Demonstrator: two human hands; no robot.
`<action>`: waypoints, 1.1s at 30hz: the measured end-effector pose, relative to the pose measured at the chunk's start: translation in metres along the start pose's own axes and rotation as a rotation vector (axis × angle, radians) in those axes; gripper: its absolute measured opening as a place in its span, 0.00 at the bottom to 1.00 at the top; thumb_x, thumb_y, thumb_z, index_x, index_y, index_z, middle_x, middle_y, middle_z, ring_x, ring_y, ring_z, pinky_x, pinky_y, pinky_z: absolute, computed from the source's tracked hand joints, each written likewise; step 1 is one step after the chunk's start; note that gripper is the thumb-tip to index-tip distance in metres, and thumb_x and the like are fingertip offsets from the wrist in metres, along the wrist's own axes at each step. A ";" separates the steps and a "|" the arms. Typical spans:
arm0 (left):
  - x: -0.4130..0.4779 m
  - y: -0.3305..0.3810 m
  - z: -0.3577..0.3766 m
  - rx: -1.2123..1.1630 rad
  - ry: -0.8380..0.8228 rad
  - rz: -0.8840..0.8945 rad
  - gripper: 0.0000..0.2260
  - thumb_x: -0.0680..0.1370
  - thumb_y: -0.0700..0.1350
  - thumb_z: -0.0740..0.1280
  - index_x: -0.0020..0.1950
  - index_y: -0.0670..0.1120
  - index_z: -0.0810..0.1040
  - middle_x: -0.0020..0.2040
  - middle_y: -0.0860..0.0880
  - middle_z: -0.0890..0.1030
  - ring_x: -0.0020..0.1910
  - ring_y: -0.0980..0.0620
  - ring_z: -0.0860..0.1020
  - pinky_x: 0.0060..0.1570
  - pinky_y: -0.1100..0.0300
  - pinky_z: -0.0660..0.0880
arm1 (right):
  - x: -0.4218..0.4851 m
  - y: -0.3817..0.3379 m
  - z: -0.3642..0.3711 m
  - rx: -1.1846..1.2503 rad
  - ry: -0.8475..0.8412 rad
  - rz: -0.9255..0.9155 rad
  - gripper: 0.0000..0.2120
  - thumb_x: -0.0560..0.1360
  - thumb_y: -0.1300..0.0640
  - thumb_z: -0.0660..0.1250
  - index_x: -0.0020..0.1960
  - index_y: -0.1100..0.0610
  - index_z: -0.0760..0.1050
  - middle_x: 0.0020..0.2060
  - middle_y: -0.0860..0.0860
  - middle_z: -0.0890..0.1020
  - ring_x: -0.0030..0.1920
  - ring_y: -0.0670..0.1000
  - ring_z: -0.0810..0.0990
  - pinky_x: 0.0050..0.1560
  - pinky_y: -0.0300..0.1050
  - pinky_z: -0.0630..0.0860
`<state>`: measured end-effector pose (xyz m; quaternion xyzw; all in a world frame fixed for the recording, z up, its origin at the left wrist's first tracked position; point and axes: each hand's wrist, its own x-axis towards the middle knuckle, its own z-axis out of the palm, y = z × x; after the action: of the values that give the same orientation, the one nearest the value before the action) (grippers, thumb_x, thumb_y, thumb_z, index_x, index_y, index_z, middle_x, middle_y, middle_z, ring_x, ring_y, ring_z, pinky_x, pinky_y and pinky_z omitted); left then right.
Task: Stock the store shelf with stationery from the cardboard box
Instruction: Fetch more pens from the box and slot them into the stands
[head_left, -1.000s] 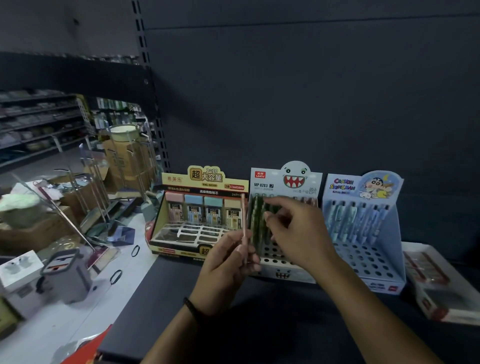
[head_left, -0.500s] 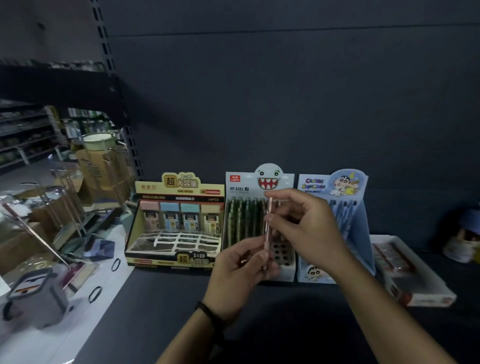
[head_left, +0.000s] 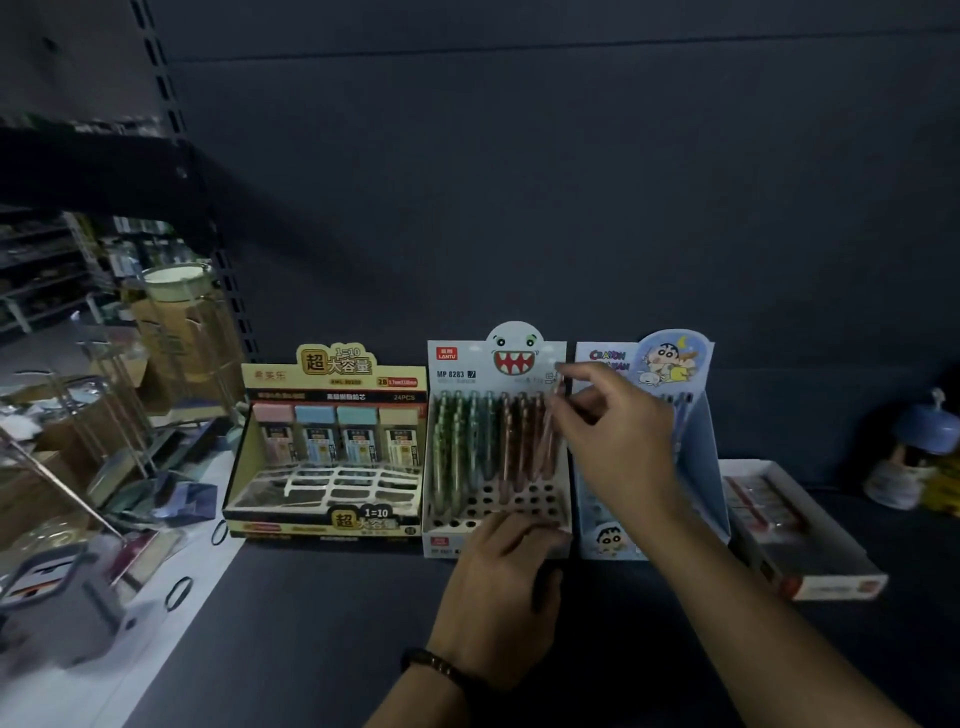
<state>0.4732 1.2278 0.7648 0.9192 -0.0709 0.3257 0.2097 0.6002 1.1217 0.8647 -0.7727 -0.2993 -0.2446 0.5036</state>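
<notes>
A white pencil display box (head_left: 467, 364) with a toothy monster face stands on the dark shelf (head_left: 311, 634). Green pencils (head_left: 457, 441) fill its left holes and pink ones its right. My right hand (head_left: 608, 441) pinches a pink pencil (head_left: 546, 447) near its top, at the rightmost column of the box, with the tip down among the holes. My left hand (head_left: 498, 587) rests against the box's front, its fingers curled over the front edge. A cardboard box (head_left: 171, 332) stands on the floor to the left.
A yellow lead-refill display (head_left: 332, 519) stands left of the pencil box, a blue cartoon pen display (head_left: 696, 467) right of it. Further right lie a flat white box (head_left: 810, 561) and a blue figurine (head_left: 919, 452). Wire racks and a grey box (head_left: 57, 608) clutter the floor at left.
My right hand carried the pink pencil from in front of the box to its right column. My left hand let go of the pencil and dropped to the box's front edge.
</notes>
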 end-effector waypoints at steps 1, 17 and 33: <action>-0.001 0.000 0.001 0.016 -0.017 0.006 0.12 0.77 0.41 0.69 0.61 0.50 0.81 0.59 0.53 0.79 0.59 0.49 0.76 0.58 0.53 0.75 | -0.001 0.001 0.004 -0.025 -0.012 -0.010 0.13 0.78 0.54 0.76 0.63 0.49 0.84 0.41 0.46 0.88 0.43 0.42 0.85 0.53 0.51 0.84; -0.002 0.001 -0.003 0.045 -0.102 -0.040 0.13 0.78 0.43 0.67 0.62 0.52 0.81 0.62 0.56 0.78 0.62 0.52 0.74 0.62 0.58 0.72 | 0.006 0.002 0.007 -0.260 -0.265 -0.005 0.10 0.83 0.50 0.67 0.60 0.50 0.84 0.39 0.46 0.87 0.39 0.48 0.83 0.48 0.47 0.81; -0.011 0.107 0.013 -0.241 -0.345 0.267 0.06 0.80 0.48 0.65 0.54 0.59 0.78 0.52 0.62 0.77 0.55 0.55 0.74 0.54 0.53 0.67 | -0.217 0.029 -0.195 -0.415 0.066 0.566 0.04 0.77 0.55 0.75 0.50 0.46 0.86 0.41 0.39 0.86 0.45 0.36 0.83 0.46 0.29 0.76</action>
<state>0.4438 1.1261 0.7851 0.9120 -0.2650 0.1778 0.2579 0.4537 0.8849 0.7713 -0.9026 -0.0008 -0.1757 0.3929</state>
